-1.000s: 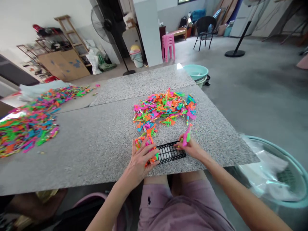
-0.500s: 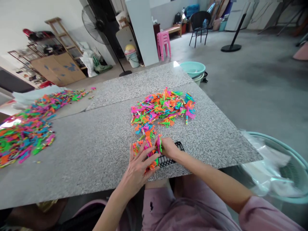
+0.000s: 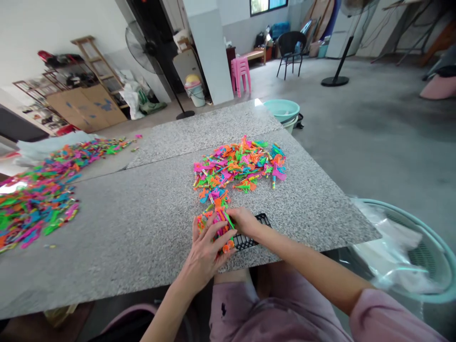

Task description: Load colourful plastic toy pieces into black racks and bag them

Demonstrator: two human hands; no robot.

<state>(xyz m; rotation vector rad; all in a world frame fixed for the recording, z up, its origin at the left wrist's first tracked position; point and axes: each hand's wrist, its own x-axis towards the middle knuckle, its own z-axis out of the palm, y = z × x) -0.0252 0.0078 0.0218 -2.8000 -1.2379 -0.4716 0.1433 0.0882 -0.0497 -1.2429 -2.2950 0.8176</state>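
The left hand lies, fingers spread, over bright plastic pieces at the left end of a black tray. The right hand touches them; whether it grips 1, I cannot tell. Beyond, a loose pile lies on the speckled table.

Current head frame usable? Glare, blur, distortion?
Head view: white glare on the table's far corner, another bright patch by the pile at picture left; head view: wide-angle stretch toward the edges, visible in the basket at right; head view: pieces under the left hand too small to separate cleanly; head view: dark under the table.
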